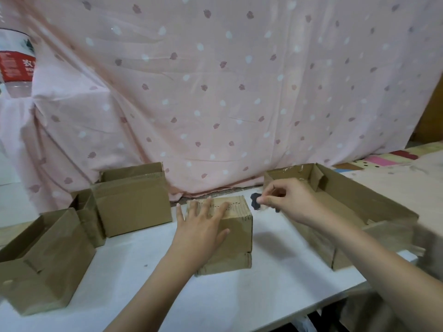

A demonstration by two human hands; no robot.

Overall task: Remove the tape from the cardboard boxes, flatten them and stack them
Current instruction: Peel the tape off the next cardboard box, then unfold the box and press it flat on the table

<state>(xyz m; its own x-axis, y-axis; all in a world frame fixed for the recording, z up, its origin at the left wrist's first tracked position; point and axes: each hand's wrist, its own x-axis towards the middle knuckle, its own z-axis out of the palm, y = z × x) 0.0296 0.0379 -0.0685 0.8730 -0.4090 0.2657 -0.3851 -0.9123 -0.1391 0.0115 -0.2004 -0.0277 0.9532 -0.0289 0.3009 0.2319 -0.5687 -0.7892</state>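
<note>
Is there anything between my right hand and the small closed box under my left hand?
Nothing visible. The right hand, pinching a small dark piece, sits just beside the small box, which the left hand presses flat.

You've got five cardboard boxes on one white table (pixel 251 295): a closed small box (pixel 236 236) in the middle, a wide shallow open box (pixel 347 212) at right, and three open ones at left, namely a near box (pixel 48 264), a narrow box (pixel 88 212) behind it and a taller box (pixel 134 200) at the back. Two hands in view: left hand (pixel 203 226), right hand (pixel 290 200). One small dark object (pixel 255 200), one pink patterned sheet (pixel 215 92), one red-and-white container (pixel 15 61).
</note>
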